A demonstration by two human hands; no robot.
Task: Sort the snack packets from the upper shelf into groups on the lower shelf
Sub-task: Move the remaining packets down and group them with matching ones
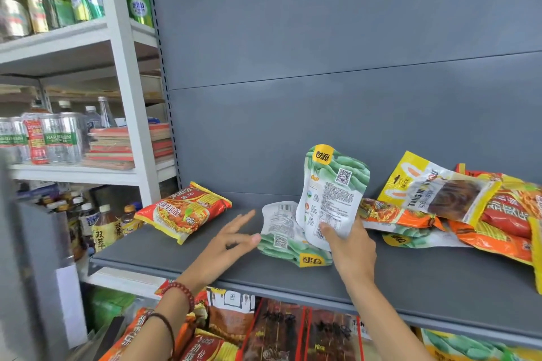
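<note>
The right hand (350, 246) pinches a green-and-white packet (334, 193) by its bottom edge, thumb across the printed back, standing it upright above the upper shelf (176, 255). It looks lifted clear, I'd say, ready to carry down. The left hand (231, 239) is flat and spread, holding nothing. Its fingertips sit at the edge of a 2nd, matching packet (283, 236) lying on the shelf, probably to steady it or take it next.

A red noodle packet (184, 211) lies alone to the left. To the right, a yellow packet (434, 187) leans on a heap of orange packets (498, 228). Underneath, dark packets (293, 331) already fill the lower level, and the upper shelf's front edge juts out between the hands and them.
</note>
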